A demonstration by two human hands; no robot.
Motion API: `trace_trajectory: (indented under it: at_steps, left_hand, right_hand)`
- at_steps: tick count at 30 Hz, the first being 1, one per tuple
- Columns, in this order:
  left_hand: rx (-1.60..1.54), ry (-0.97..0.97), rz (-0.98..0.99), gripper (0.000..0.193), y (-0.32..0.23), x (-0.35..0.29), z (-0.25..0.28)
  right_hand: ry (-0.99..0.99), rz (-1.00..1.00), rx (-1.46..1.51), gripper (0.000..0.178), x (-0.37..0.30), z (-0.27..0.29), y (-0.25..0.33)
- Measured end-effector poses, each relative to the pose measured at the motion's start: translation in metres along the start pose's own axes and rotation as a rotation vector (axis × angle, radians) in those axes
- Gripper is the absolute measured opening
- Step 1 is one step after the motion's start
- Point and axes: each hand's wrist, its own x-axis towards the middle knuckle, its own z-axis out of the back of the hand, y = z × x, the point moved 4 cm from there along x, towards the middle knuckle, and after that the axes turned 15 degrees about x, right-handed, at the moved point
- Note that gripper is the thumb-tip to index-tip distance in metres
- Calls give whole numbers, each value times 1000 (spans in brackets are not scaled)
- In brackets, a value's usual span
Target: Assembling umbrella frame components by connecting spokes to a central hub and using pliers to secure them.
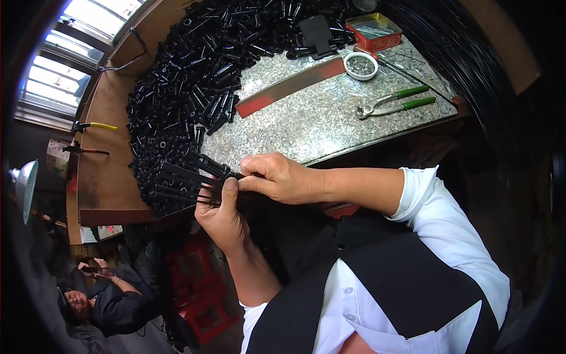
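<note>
My left hand (223, 221) is closed round a black tubular plastic part (204, 163), its thumb pressed near the end of it. Thin black ribs (178, 174) fan out leftward from the same hand. Beside that thumb, my right hand (283, 179) is closed in a pinch at the tube's end. What lies between the right fingertips is hidden; a fine wire-like line seems to show by them. Both hands are just off the near edge of the speckled worktop (283, 127), close to a big heap of similar black tubular parts (177, 88).
Green-handled pincers (396, 104), a white bowl of small metal bits (361, 66), a red tin (374, 32) and a long flat bar (290, 87) lie on the worktop. Bundled black rods (454, 65) stand at right. Another person (112, 295) sits lower left, near red stools (200, 289).
</note>
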Motion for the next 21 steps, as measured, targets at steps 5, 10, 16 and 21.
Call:
trace_trajectory:
  at_steps: [5,10,16,21]
  left_hand:
    - [30,27,-36,20,3,3,-5]
    - [-63,9,-42,19,14,0,-1]
    - [-146,48,-66,21,19,1,1]
    - [-154,64,-65,29,20,0,6]
  right_hand:
    - [2,-104,19,28,-3,5,-8]
    - [12,-172,34,32,-5,3,-10]
    - [7,-261,111,34,-3,3,-12]
    - [40,-512,302,35,-3,5,-18]
